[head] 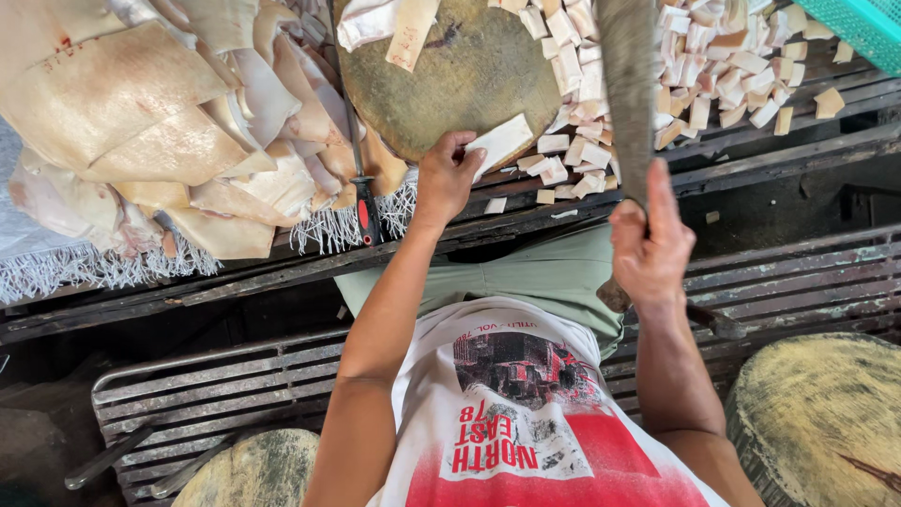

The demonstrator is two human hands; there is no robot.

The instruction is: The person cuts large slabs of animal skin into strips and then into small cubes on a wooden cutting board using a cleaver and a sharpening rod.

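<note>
Hands are busy at a round wooden block [460,75] on a slatted bench [751,155]. The left hand [449,176] is at the near edge of the block, with its fingers curled around a pale strip [502,141] that lies flat and pokes out to the right. The right hand [649,246] is closed tight on the handle of a big cleaver [627,84]. Its wide grey blade sticks up and away from the person, just right of the block and above the small pieces.

Lots of small cut pieces [713,66] lie in a heap to the right of the block and spill down to its near edge. A big pile of pale skins [160,122] sits on the left. A thin rod with a red and black handle [364,211] lies between the skins and the block. Part of a green basket [859,23] shows at the far right corner. Another round block [821,418] is near, on the right.
</note>
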